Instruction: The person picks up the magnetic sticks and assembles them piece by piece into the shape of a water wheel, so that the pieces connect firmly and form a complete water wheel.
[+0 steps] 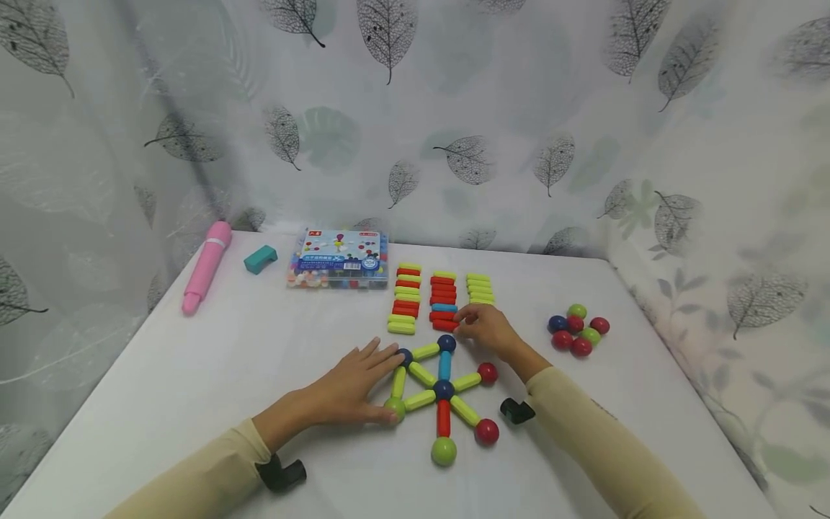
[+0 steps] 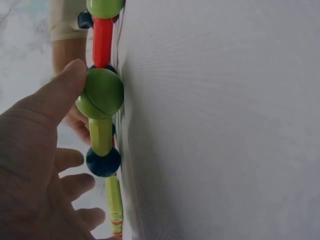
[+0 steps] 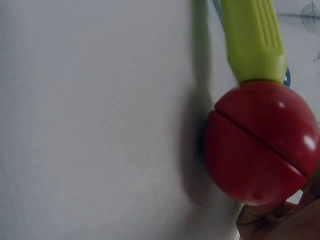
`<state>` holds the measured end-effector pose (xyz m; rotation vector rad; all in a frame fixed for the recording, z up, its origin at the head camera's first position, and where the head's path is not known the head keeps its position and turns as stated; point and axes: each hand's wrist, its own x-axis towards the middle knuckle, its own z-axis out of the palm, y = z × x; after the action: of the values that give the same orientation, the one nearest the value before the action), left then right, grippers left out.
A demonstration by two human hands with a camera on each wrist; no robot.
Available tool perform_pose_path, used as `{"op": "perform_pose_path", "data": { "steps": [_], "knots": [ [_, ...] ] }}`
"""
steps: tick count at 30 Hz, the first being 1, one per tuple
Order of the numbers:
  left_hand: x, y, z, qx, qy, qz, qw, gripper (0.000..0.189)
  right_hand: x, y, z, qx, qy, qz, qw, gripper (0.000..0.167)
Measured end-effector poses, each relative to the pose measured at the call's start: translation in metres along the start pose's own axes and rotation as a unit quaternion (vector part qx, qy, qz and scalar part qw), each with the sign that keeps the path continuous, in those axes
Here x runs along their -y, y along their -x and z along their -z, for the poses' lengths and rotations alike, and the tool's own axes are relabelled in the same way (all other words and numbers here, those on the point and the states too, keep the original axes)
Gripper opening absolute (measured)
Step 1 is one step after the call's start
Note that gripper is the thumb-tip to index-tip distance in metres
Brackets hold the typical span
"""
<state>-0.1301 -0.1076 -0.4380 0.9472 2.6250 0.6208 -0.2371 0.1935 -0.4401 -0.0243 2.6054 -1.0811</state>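
The left hand (image 1: 346,386), fingers extended and spread, touches the left side of the ball-and-rod figure (image 1: 444,390), which lies mid-counter (image 1: 344,461) between the hands; a sideways push there could work a joint loose. The right hand (image 1: 489,331) has bent fingers beside the middle column's lowest red rod (image 1: 444,326); whether it pinches that rod cannot be told. A clumsy pick could scatter the closely set neighbours, and the right forearm, passing near the figure's red balls, could knock them.

Counted left to right: one pink tool (image 1: 207,267), one teal block (image 1: 261,259), one clear box (image 1: 338,259); in the figure, seven balls (three dark blue, two green, two red) and eight rods (six yellow-green, one blue, one red); three columns of loose rods (image 1: 407,296), too tightly packed to count surely; seven visible loose balls (image 1: 575,324): four red, two green, one blue.
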Motion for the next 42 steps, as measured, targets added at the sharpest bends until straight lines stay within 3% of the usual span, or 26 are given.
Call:
{"op": "perform_pose_path", "data": {
  "steps": [6, 13, 22, 42],
  "knots": [
    [-0.001, 0.000, 0.002, 0.006, 0.002, 0.002, 1.0000, 0.097, -0.004, 0.004, 0.000, -0.003, 0.026, 0.007, 0.9996, 0.031],
    [-0.001, 0.000, 0.002, 0.013, 0.002, 0.004, 0.9999, 0.097, -0.021, 0.038, 0.009, -0.014, 0.001, -0.025, 0.9996, 0.031],
    [-0.001, 0.001, 0.001, 0.007, -0.001, 0.003, 1.0000, 0.097, -0.023, 0.069, 0.005, -0.012, -0.020, -0.009, 0.9997, 0.026],
    [-0.002, 0.000, 0.000, 0.005, -0.008, 0.005, 0.9999, 0.097, -0.019, 0.075, -0.003, 0.001, -0.007, -0.017, 0.9998, 0.021]
  ]
}}
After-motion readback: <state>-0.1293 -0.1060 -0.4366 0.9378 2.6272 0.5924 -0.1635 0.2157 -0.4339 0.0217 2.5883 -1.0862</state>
